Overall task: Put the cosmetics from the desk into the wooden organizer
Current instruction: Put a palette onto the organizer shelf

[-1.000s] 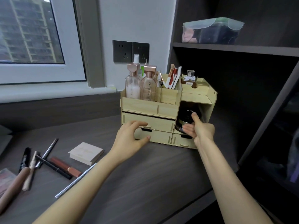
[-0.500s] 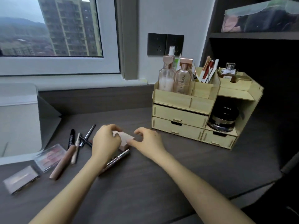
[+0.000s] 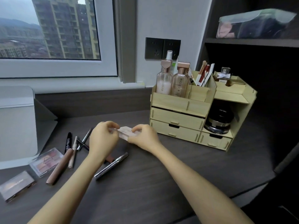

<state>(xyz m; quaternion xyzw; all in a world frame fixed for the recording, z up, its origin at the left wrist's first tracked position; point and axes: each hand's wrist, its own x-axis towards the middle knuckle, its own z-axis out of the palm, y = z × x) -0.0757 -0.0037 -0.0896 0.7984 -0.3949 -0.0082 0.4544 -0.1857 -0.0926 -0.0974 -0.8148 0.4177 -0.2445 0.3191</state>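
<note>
With both hands, left hand (image 3: 103, 137) and right hand (image 3: 143, 136), clamped on the pale compact (image 3: 127, 132), keep it level toward the wooden organizer (image 3: 186, 109).

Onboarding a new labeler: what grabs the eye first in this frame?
Dead centre, the left hand and right hand hold a pale compact between them just above the dark desk. To the right stands the wooden organizer, bottles and brushes on top, drawers shut. Loose pens and palettes lie scattered at lower left.
</note>
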